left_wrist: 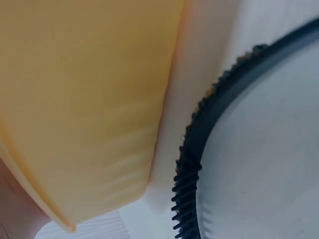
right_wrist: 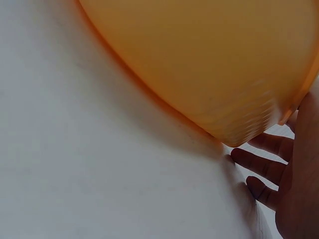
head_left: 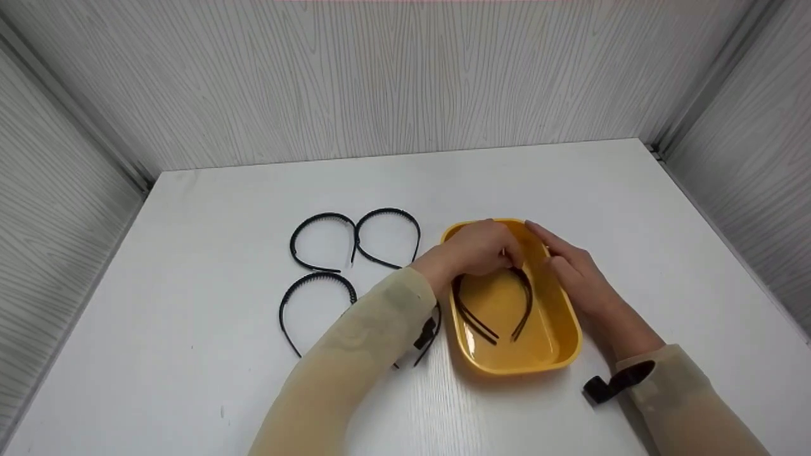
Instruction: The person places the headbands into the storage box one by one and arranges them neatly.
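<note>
A yellow plastic tray stands on the table, with black headbands lying in it, their ends toward its near side. My left hand reaches over the left rim into the tray, fingers curled at the top of the headband arcs and covering that part. My right hand rests along the tray's right side, thumb near the rim. In the right wrist view its fingers extend loosely beside the tray's corner. The left wrist view has the tray's outer wall beside a toothed headband on the table.
Left of the tray, two headbands lie side by side toward the back. Another headband lies nearer, and one more headband is partly under my left forearm. Wood-grain panels wall the white table at the back and sides.
</note>
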Motion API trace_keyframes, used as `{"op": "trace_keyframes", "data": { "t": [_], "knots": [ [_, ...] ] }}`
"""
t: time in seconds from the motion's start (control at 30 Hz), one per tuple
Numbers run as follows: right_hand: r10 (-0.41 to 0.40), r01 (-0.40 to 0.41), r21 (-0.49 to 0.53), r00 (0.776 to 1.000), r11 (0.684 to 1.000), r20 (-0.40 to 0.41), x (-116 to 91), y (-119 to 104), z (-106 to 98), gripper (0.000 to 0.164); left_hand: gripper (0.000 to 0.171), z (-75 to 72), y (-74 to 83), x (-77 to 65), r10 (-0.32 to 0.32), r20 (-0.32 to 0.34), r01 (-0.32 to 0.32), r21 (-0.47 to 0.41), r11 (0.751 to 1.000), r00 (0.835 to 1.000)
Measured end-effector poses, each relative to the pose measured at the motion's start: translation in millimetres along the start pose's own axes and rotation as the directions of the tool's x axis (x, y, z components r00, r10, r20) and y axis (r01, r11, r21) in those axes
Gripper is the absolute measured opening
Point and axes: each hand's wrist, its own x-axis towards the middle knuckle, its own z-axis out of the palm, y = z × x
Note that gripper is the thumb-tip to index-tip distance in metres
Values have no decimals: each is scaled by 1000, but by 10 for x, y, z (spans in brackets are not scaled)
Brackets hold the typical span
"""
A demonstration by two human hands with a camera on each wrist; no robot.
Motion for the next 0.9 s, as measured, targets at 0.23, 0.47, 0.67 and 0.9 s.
{"op": "trace_keyframes", "data": {
  "t": [0.23,0.47,0.67,0.9],
  "knots": [
    [20,-20,16,1000,1000,3,0,2,1,69,21,6,8,7,8,14,-8,11,1000,1000],
    [6,-6,-1,1000,1000,-3,3,4,3,68,23,12,-3,11,20,25,-20,19,1000,999],
    [-1,1,-24,1000,1000,-5,6,5,10,69,24,3,1,16,9,36,-10,21,1000,999],
    [4,-5,74,1000,997,7,-15,6,-1,67,25,-1,1,-1,-21,37,22,-13,1000,999]
  ]
}}
